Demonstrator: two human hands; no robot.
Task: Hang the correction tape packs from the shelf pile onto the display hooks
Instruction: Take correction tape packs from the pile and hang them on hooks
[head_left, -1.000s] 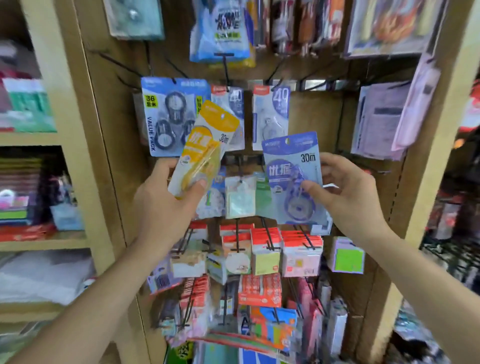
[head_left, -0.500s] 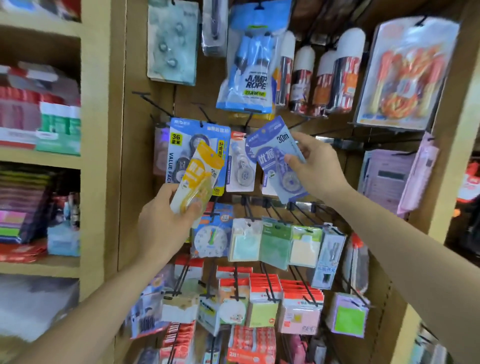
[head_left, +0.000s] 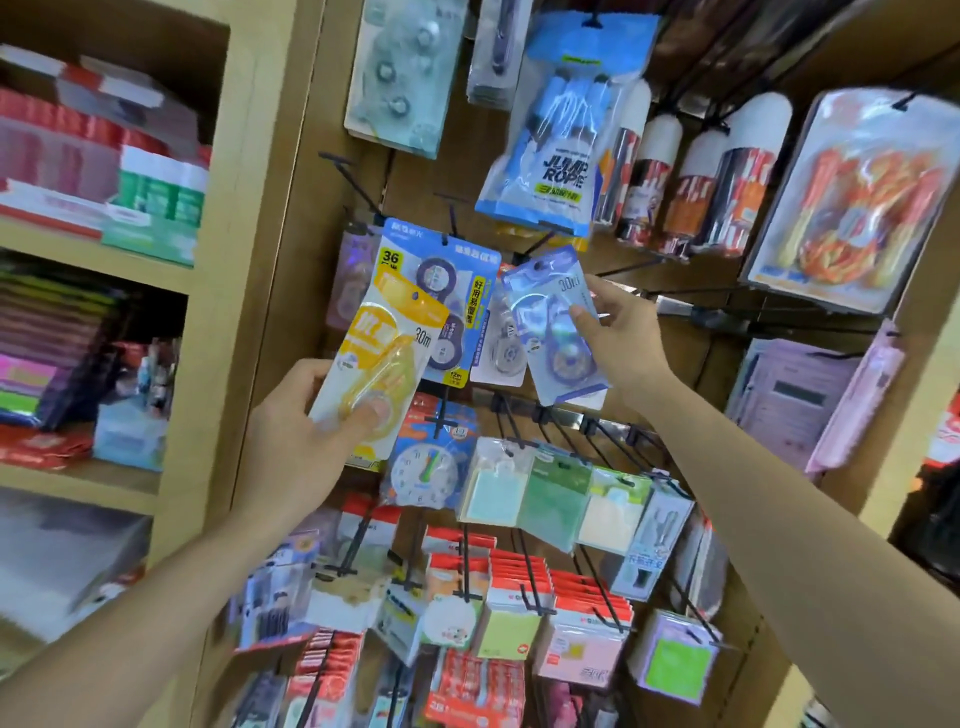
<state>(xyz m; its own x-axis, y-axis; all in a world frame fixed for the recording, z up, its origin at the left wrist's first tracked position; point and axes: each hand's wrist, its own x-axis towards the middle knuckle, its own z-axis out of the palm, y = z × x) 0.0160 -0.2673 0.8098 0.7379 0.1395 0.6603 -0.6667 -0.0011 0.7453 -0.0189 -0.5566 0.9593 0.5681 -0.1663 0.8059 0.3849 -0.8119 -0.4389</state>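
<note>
Before crowded hooks (head_left: 628, 266), left hand (head_left: 306, 431) grips yellow pack (head_left: 384, 353), right hand (head_left: 623, 338) pinches blue pack (head_left: 550, 322).

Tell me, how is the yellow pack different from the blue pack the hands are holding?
The yellow pack is in the left hand; the blue pack is in the right hand. The yellow pack's top leans right, the blue pack's top leans left. The blue pack is held higher than the yellow pack. Both are flat packs with a round tape inside.
</note>
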